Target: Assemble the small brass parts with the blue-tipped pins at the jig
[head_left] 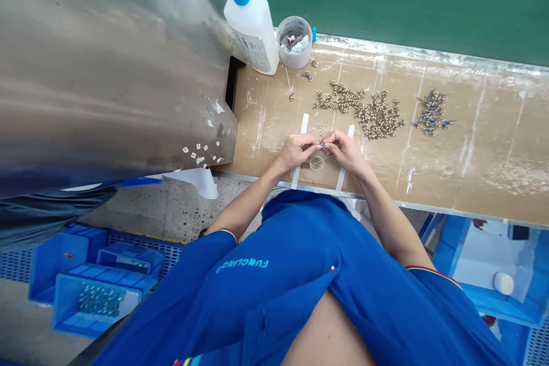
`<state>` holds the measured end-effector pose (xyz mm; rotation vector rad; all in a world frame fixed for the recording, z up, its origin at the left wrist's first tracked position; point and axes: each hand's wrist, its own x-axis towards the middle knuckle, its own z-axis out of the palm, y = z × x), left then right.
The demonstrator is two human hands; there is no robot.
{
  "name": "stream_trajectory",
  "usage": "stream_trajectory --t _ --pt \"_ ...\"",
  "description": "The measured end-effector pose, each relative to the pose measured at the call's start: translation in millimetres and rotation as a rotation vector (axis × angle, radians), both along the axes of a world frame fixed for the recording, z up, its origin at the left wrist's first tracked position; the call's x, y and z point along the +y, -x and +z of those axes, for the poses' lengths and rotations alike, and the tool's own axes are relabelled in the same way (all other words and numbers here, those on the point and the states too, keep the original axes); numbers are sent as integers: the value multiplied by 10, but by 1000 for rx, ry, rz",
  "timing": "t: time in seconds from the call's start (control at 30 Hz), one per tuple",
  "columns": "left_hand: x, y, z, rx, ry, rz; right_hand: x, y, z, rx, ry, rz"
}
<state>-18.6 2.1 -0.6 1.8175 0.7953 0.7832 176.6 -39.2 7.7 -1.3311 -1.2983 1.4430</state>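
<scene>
My left hand and my right hand meet above the cardboard-covered bench, their fingertips pinching a tiny metal part between them. Just below my fingers sits a small clear dish. Two white strips lie under my hands. To the right, a scattered heap of small brass fittings spreads across the cardboard. Beyond it lies a cluster of blue-tipped metal parts.
A white glue bottle with a blue nozzle and a plastic cup of scraps stand at the bench's back edge. A large brushed-metal panel fills the left. Blue crates sit low on the left.
</scene>
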Motion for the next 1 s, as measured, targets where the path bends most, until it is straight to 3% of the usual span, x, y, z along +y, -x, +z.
stream_trajectory --t 0.27,0.53,1.0 --pt "10 -47 32 7 90 29 -31 61 42 4 -46 -125" --pt "43 -16 45 -31 80 3 -35 79 38 14 -68 -172" --pt "36 7 -20 15 20 -32 -24 21 49 7 -16 -32"
